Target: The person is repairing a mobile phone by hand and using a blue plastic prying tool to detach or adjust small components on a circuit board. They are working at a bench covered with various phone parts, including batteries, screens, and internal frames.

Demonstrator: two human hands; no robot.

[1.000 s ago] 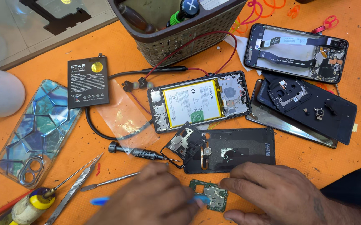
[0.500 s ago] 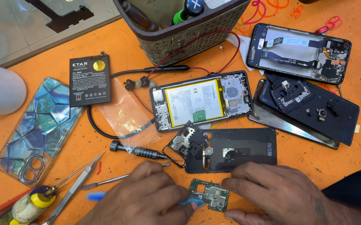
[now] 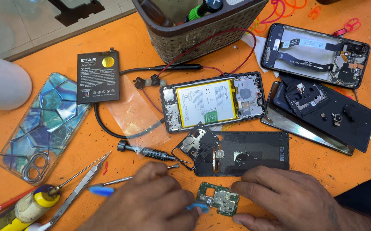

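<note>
The orange work mat (image 3: 108, 34) is carrying all parts in view. A brown woven basket (image 3: 194, 30) is standing at its far edge. An opened phone with a yellow battery (image 3: 213, 104) is lying at the centre, with a black back cover (image 3: 254, 152) lying just in front of it and two further dismantled phones (image 3: 318, 51) sitting to the right. A patterned blue phone case (image 3: 44, 124) is lying at the left, beside a loose black battery pack (image 3: 98, 77). The right hand (image 3: 288, 199) is resting on the mat with its fingers curled loosely, the fingertips touching the right edge of the small green circuit board (image 3: 218, 199). The left hand (image 3: 151, 203) is closing around a blue-handled tool (image 3: 102, 191), whose blue tip is meeting the left edge of the board. The board is lying flat between both hands, just in front of the back cover. A black screwdriver (image 3: 149, 151) and metal tweezers (image 3: 80, 186) are lying to the left of the hands.
</note>
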